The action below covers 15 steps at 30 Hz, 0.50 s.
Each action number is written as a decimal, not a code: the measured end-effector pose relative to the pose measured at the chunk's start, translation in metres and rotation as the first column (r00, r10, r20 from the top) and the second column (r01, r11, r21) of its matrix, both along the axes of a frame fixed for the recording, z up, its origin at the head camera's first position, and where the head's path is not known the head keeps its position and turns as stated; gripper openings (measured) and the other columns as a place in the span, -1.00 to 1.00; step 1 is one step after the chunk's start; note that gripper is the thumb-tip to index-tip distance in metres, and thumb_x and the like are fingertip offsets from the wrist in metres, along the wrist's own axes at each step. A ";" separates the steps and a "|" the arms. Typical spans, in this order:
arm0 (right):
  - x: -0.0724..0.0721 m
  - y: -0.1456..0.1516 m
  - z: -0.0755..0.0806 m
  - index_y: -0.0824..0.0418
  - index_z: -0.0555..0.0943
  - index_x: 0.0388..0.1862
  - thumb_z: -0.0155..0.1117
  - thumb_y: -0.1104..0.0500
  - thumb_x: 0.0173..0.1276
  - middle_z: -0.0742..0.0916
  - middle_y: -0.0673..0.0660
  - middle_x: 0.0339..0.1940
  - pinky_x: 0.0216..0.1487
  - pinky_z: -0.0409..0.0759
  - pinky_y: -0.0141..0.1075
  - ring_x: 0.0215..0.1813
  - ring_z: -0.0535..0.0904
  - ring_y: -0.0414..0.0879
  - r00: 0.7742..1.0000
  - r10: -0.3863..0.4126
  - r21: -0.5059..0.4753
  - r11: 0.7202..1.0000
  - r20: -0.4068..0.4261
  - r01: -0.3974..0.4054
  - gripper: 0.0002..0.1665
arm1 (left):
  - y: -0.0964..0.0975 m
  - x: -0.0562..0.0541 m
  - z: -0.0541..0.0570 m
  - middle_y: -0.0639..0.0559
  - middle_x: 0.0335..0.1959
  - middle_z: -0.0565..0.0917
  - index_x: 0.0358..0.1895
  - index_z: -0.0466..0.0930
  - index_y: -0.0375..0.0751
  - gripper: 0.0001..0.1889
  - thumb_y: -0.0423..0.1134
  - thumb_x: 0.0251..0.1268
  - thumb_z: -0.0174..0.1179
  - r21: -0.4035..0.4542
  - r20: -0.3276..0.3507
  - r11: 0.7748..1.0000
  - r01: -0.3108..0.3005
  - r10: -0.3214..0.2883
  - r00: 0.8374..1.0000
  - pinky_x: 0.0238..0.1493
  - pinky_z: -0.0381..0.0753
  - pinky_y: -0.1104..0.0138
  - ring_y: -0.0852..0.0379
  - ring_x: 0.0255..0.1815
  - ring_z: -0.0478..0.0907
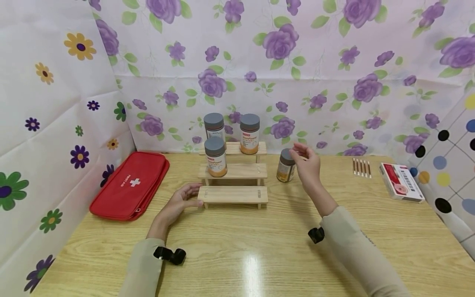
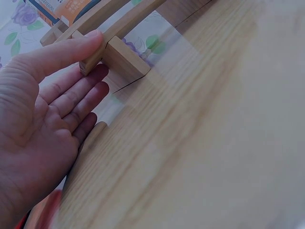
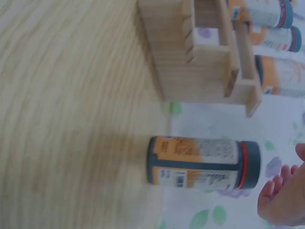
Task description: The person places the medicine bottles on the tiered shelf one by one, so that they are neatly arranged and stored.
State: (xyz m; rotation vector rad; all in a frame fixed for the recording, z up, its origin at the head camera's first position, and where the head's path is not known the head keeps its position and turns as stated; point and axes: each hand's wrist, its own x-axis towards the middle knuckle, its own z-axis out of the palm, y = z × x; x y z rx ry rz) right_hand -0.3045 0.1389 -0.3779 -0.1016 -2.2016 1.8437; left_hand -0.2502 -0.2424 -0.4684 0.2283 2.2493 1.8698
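A three-step wooden display rack (image 1: 233, 194) stands on the table. My left hand (image 1: 179, 206) holds the left end of its lowest step, and in the left wrist view the thumb (image 2: 71, 52) lies over the wood with the fingers below. Right of the rack, a grey-capped jar (image 1: 285, 167) with an orange and white label stands upright on the table. Beside its cap is my right hand (image 1: 307, 165), fingers loosely bent; the right wrist view shows a gap between that hand (image 3: 286, 198) and the jar (image 3: 200, 162).
Similar jars stand on the rack: two on the top step, at left (image 1: 214, 126) and right (image 1: 250, 134), and one on the middle step (image 1: 216, 156). A red first-aid pouch (image 1: 130, 185) lies at left. Cotton swabs (image 1: 361, 168) and a small box (image 1: 401, 182) lie at right.
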 end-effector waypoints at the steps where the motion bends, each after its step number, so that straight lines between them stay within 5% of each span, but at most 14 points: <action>1: -0.001 0.002 -0.002 0.24 0.51 0.24 0.23 0.12 0.42 0.59 0.15 0.17 0.02 0.39 -0.46 0.05 0.42 -0.24 1.000 -0.015 -0.006 1.000 0.005 0.015 -0.54 | 0.000 0.000 0.000 -0.27 0.33 0.43 0.41 0.26 -0.31 -0.29 -0.35 0.18 0.33 -0.001 0.000 1.000 0.000 0.000 1.000 0.11 0.46 0.44 0.22 0.15 0.42; 7: -0.006 0.006 -0.011 0.26 0.42 0.32 0.23 0.13 0.41 0.47 0.20 0.34 0.21 0.32 -0.26 0.34 0.29 0.10 0.998 -0.029 -0.031 0.999 0.061 0.031 -0.46 | 0.000 -0.001 -0.002 -0.26 0.31 0.45 0.40 0.28 -0.29 -0.30 -0.34 0.17 0.33 -0.009 -0.003 1.000 0.000 0.000 1.000 0.12 0.46 0.43 0.23 0.14 0.43; 15: -0.011 0.003 -0.021 0.24 0.33 0.41 0.26 0.12 0.39 0.38 0.22 0.44 0.43 0.31 -0.14 0.43 0.27 0.08 0.983 0.063 -0.070 0.996 0.175 -0.051 -0.34 | -0.001 -0.001 -0.002 -0.24 0.30 0.46 0.39 0.29 -0.29 -0.31 -0.36 0.17 0.33 0.003 -0.004 1.000 -0.004 0.004 1.000 0.12 0.46 0.42 0.23 0.13 0.44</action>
